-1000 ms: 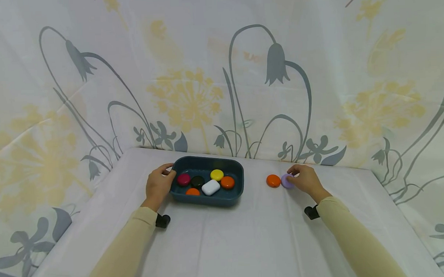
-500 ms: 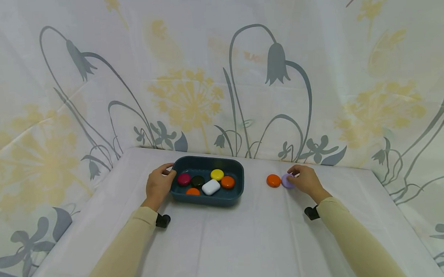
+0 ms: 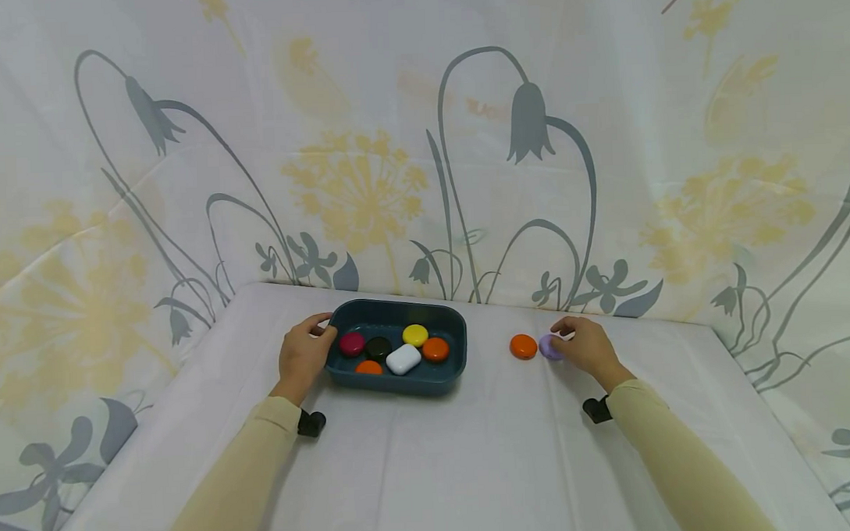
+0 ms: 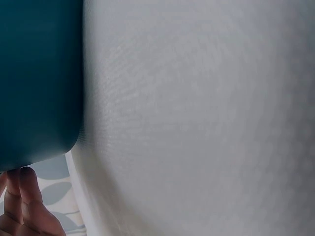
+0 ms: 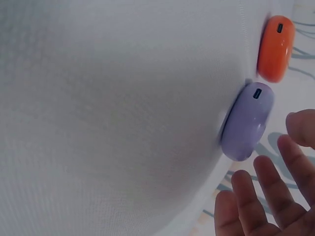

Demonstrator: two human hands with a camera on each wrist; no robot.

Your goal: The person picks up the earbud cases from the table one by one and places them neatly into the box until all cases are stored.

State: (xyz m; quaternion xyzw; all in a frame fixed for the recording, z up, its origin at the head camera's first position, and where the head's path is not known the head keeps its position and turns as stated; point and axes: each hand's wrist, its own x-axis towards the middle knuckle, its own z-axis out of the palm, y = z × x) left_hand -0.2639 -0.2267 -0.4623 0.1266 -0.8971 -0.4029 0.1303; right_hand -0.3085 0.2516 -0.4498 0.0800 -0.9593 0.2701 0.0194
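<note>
In the head view a dark teal tray (image 3: 394, 388) stands on the cloth. At its left end is my left hand (image 3: 305, 356), fingertips against the end wall; in the left wrist view the fingers (image 4: 29, 196) look fairly straight, and the thumb is hidden there. A lilac rounded case (image 5: 247, 121) with a small port slot, like an earbud case, rests on the table. Beside it, my right hand (image 3: 585, 346) hovers with fingers spread and thumb apart. A similar orange case (image 3: 523, 346) sits just left of the lilac one.
Inside the tray lie a crimson case (image 3: 352, 344), a black case (image 3: 378, 348), a yellow case (image 3: 416, 335), a white case (image 3: 403, 360) and two orange ones (image 3: 436, 350). A floral curtain (image 3: 364, 142) rises behind the white table (image 3: 439, 468).
</note>
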